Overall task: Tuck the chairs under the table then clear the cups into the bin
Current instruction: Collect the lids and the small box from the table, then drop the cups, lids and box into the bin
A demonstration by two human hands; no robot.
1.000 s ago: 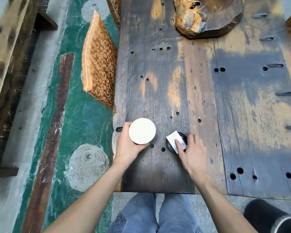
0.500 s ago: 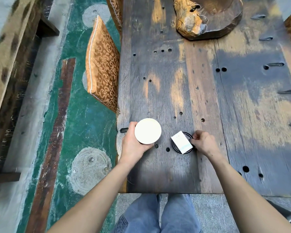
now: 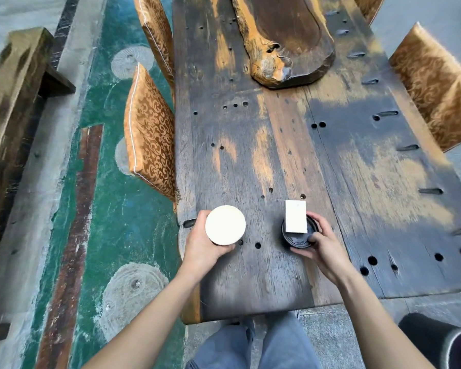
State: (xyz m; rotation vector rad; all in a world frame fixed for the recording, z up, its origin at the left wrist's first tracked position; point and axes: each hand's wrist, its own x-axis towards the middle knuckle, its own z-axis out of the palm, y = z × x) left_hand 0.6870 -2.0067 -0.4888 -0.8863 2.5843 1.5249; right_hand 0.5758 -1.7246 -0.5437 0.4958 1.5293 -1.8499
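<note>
Currently, the cup-clearing step is judged to be in hand, since the gold-patterned chair cushions [image 3: 151, 145] are seen drawn close against the edges of the weathered dark wooden counter [image 3: 357, 169]. The left hand [image 3: 202, 246] is curled around the side of a round cup with a flat cream-white lid [image 3: 225, 225], gripped from its outer left. The right hand [image 3: 321, 246] is closed around a round cup with a black plastic lid [image 3: 298, 235], fingers at its right and near sides; a small white rectangular card [image 3: 295, 216] is seen on that lid, just ahead of the hand. Whether either cup is lifted clear of the counter cannot be told. A dark cylindrical bin [image 3: 442, 339] is partly visible on the floor, behind and to the right of the right hand. For the next move, both cups are to be raised level and carried back toward it, with the loose card kept from sliding off.
</note>
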